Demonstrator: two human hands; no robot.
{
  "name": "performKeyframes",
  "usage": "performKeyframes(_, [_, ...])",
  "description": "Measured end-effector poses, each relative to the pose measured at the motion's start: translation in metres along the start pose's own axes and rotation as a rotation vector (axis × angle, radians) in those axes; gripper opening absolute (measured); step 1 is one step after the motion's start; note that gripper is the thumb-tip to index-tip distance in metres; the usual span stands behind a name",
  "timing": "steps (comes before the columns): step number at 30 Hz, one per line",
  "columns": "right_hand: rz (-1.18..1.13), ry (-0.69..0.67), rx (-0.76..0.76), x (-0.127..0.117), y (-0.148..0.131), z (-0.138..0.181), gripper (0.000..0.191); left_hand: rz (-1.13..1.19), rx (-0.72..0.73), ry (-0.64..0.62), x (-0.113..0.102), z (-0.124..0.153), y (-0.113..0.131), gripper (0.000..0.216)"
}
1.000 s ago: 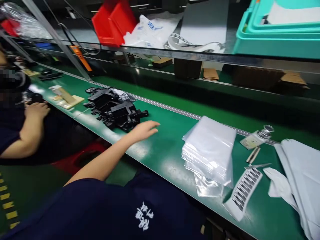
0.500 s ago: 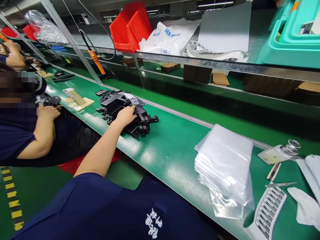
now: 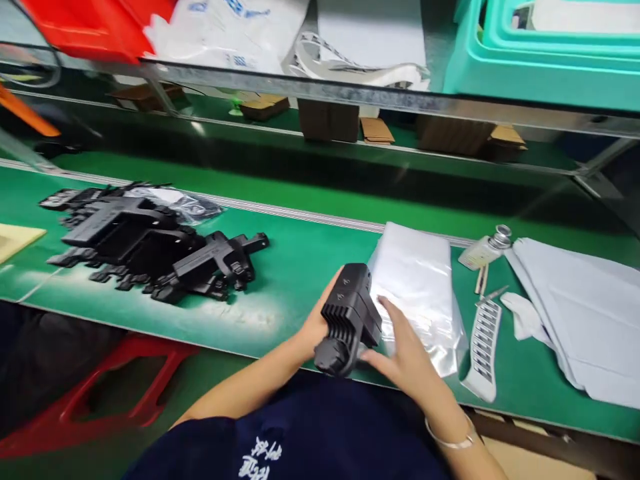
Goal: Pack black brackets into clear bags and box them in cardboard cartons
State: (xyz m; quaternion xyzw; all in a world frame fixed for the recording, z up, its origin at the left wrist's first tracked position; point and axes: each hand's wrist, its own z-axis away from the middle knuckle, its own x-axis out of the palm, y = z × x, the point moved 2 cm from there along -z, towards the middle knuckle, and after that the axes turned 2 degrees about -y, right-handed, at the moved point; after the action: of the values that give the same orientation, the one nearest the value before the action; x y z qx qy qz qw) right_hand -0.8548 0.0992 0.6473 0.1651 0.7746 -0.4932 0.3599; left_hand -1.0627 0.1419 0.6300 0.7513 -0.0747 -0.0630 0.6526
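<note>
In front of my body, my left hand is wrapped round a black plastic clamp-like part with a ribbed side and a round knob; most of its fingers are hidden behind it. My right hand is at the part's right side, thumb and forefinger spread apart; whether the thumb touches the part I cannot tell. Just beyond the right hand lies a stack of clear plastic bags. Further left on the green bench is a pile of similar black parts.
On the right are a small bottle, tweezers, a label strip and white sheets. A shelf overhead carries a red bin and teal trays. A red stool stands lower left.
My left hand has left the pile and come right, in front of me, with one black part. My right hand has come into view. The view has swung right.
</note>
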Motion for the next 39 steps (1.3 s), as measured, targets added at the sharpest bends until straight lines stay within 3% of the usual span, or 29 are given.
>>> performKeyframes(2, [-0.035, -0.033, 0.069, 0.015, 0.004, -0.007, 0.071, 0.054, -0.009, -0.193, 0.016, 0.001, 0.002, 0.094])
performKeyframes(5, [-0.012, 0.030, 0.153, 0.019, 0.017, -0.002, 0.055, 0.140, -0.026, -0.462, 0.012, -0.002, 0.008, 0.086])
performKeyframes(7, [0.072, 0.098, 0.160, 0.014, 0.024, 0.007, 0.047, 0.218, -0.048, -0.556, 0.004, -0.006, 0.010, 0.070])
performKeyframes(9, [0.133, 0.145, 0.156, 0.009, 0.029, 0.013, 0.041, 0.210, -0.070, -0.585, -0.001, -0.008, 0.011, 0.067])
performKeyframes(13, [0.085, 0.205, 0.146, 0.011, 0.033, 0.013, 0.040, 0.011, -0.019, -0.542, 0.010, -0.004, 0.021, 0.080])
performKeyframes(17, [0.027, 0.235, 0.134, 0.017, 0.039, 0.010, 0.045, -0.105, 0.042, -0.561, 0.021, -0.001, 0.036, 0.076])
performKeyframes(21, [0.125, 0.300, 0.070, 0.012, 0.040, 0.011, 0.046, -0.133, 0.035, -0.562, 0.022, -0.001, 0.039, 0.076])
performKeyframes(24, [0.338, 0.337, 0.030, 0.002, 0.025, 0.010, 0.048, -0.165, -0.083, -0.426, 0.024, -0.003, 0.026, 0.085])
performKeyframes(27, [0.417, 0.220, 0.039, -0.012, 0.004, 0.008, 0.052, -0.114, -0.155, -0.217, 0.023, -0.006, 0.007, 0.070])
performKeyframes(29, [0.321, 0.180, 0.082, -0.027, -0.002, 0.007, 0.055, -0.032, -0.135, -0.127, 0.020, -0.007, -0.004, 0.062])
performKeyframes(32, [-0.007, 0.208, 0.312, -0.044, 0.010, 0.009, 0.049, 0.034, -0.095, -0.018, 0.009, -0.007, -0.012, 0.060])
performKeyframes(36, [-0.633, 0.069, 0.575, -0.031, 0.035, 0.009, 0.046, -0.013, -0.050, -0.017, 0.000, -0.005, -0.010, 0.066])
performKeyframes(39, [-0.801, 0.084, 0.593, -0.021, 0.039, 0.007, 0.044, -0.034, -0.037, -0.026, -0.002, -0.005, -0.010, 0.066])
